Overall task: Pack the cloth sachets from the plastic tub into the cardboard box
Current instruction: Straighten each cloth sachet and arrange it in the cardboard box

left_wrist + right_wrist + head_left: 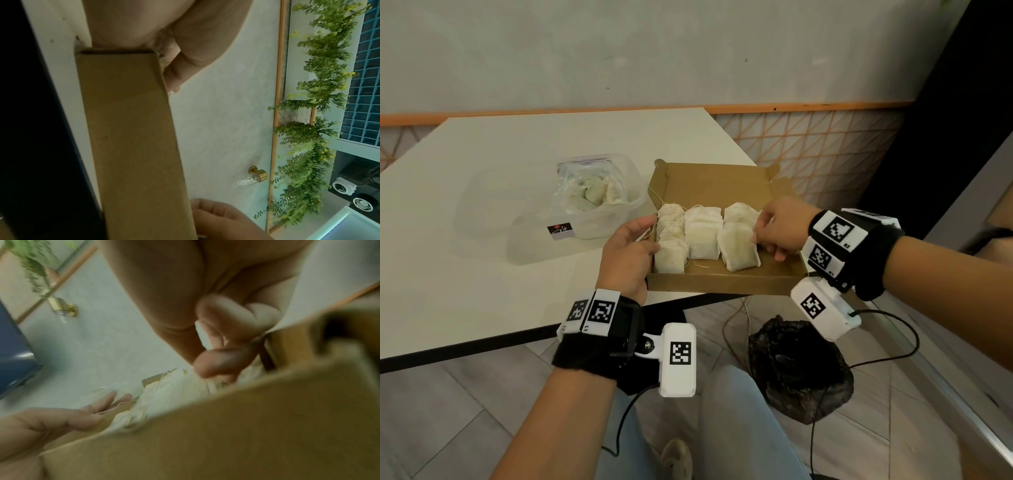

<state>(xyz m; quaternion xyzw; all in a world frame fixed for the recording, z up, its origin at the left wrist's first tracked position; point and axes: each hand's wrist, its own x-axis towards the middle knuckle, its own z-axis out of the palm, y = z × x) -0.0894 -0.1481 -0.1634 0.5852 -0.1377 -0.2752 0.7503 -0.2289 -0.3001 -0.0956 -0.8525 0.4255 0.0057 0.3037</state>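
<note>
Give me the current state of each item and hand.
cardboard box: open, three rows of sachets inside
plastic tub: uncovered, sachets left inside
left hand: holds the box's left wall
right hand: fingers pinch the right-row sachet

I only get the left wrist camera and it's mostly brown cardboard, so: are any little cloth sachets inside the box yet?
Observer: Yes, the flat brown cardboard box holds three rows of cream cloth sachets.
Operator: What's the right hand doing?
Observer: The right hand pinches the front sachet of the right row.
Operator: Any left in the tub?
Observer: Yes, the clear plastic tub holds more, in a bag.
</note>
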